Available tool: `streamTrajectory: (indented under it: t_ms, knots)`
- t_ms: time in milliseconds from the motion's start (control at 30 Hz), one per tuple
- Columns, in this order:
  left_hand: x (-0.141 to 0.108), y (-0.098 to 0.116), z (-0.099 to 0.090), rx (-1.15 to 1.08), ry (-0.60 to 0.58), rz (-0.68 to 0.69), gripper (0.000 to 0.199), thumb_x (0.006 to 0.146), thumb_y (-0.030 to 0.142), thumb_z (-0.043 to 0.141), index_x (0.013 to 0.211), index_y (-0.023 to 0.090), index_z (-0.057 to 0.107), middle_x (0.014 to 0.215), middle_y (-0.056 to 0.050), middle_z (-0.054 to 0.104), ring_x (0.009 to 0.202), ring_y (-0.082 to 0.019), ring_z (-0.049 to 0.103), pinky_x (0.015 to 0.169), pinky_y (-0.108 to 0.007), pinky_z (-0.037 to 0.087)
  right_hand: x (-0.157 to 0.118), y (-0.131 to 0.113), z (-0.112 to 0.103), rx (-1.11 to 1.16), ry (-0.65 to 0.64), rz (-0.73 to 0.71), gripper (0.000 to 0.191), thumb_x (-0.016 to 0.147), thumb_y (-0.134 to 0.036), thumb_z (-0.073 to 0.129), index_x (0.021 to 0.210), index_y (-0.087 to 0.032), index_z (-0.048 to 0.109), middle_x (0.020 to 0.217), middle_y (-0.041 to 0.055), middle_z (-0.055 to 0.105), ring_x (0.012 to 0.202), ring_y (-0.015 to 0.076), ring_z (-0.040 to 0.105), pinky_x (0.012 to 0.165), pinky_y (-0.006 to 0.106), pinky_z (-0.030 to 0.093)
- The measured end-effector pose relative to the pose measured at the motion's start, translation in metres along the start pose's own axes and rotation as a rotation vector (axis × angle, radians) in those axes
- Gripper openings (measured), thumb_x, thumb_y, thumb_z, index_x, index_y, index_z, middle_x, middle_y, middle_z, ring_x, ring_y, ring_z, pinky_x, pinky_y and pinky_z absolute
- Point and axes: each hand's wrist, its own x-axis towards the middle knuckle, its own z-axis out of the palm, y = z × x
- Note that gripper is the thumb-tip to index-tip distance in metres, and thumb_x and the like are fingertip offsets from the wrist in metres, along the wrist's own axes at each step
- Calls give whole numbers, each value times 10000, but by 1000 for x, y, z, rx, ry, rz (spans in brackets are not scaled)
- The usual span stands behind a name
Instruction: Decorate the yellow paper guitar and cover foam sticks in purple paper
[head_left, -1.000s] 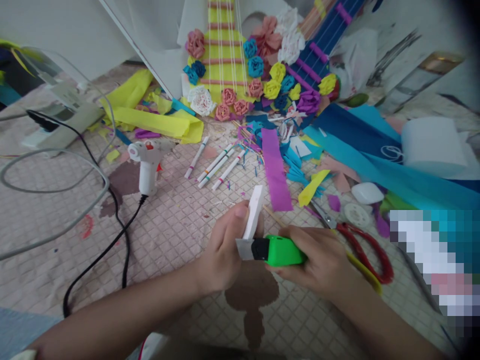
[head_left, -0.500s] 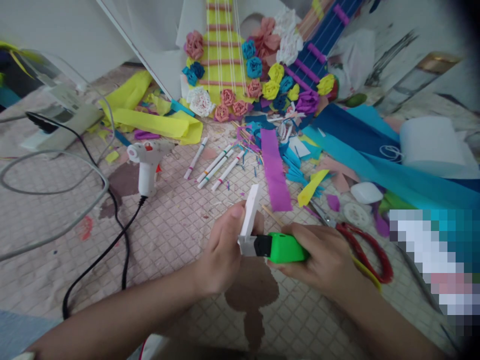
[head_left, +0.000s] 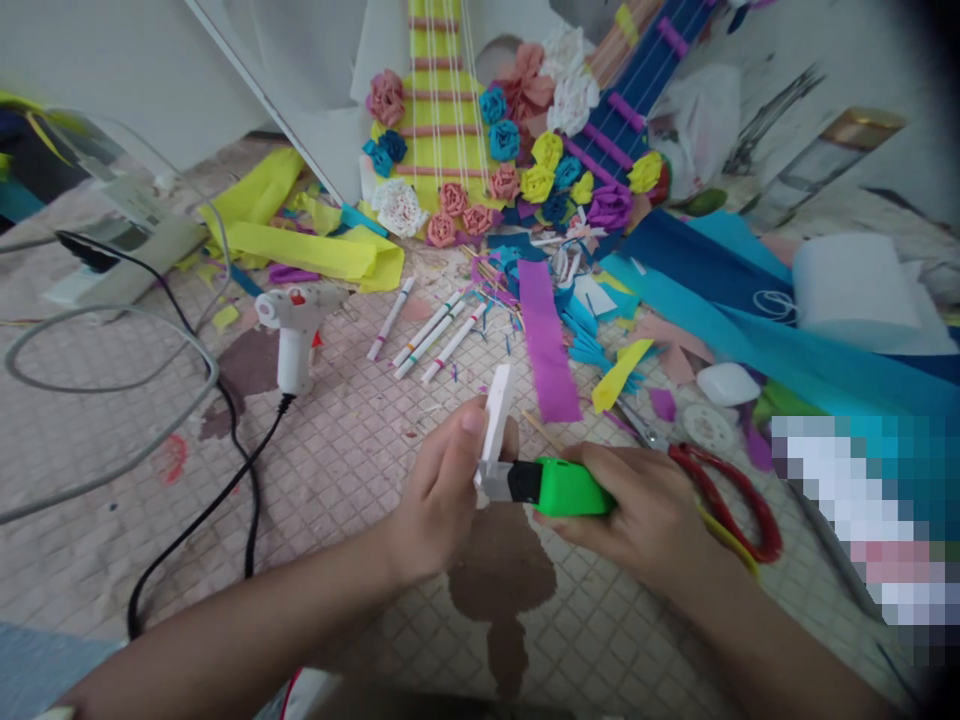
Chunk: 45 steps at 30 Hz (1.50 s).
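My left hand (head_left: pixel 442 475) is closed around a narrow white strip (head_left: pixel 496 410), which looks like foam board and stands up at a slight tilt from between thumb and fingers. In my right hand (head_left: pixel 637 510) is a green-handled utility knife (head_left: pixel 574 487) with a black collar. Its pale metal blade end points left and meets the lower part of the strip beside my left fingers. The exact cutting edge is hard to make out. Red-handled scissors (head_left: pixel 750 500) lie to the right of my right hand, and a purple paper strip (head_left: pixel 550 340) lies beyond both hands.
A white glue gun (head_left: pixel 295 340) stands at left with its black cord on the patterned table (head_left: pixel 337 470). Several markers (head_left: pixel 431 330) lie mid-table. Behind stand a yellow paper guitar (head_left: pixel 442 110) with paper flowers and a blue one (head_left: pixel 630 120). A white roll (head_left: pixel 855 290) sits right.
Both hands, the strip and the knife hold nearly the same pose. The whole view has shifted slightly, and the white strip appears a little more upright.
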Motion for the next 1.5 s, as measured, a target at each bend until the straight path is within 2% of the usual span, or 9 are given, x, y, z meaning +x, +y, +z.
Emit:
streamTrajectory:
  t_ms: [200,533,1067,1300,1500]
  knots:
    - [0,-1,-2,54,-56,16,418,933,460,250,631,195,367,595,25,335,529,-116,312,494,-285,269,-1,0,2,-8,11,0,486,880,-564,336,713,-163,552,529,14,629,450,134,596,437,262,390]
    - [-1,-1,-2,200,-23,17,423,927,484,234,640,200,360,609,20,360,556,-127,327,530,-289,293,0,-1,1,-8,11,13,473,877,-570,333,703,-185,544,532,15,634,448,131,588,440,258,387]
    - [0,-5,-6,228,-64,40,416,927,482,251,636,198,341,605,26,330,551,-121,294,511,-294,259,-2,-1,2,-12,25,2,479,879,-567,336,715,-166,541,543,24,634,452,139,599,439,265,402]
    - [-2,1,0,10,-118,-34,408,928,471,259,646,196,364,594,29,333,530,-114,304,499,-279,273,-1,-3,-2,48,16,5,461,874,-562,356,692,-177,534,536,20,624,445,131,587,425,259,382]
    - [-4,0,0,-31,-105,-20,413,916,491,291,649,188,381,607,27,340,556,-113,310,522,-274,282,-1,0,-2,91,37,14,415,859,-549,405,703,-186,531,525,10,607,439,132,567,434,264,397]
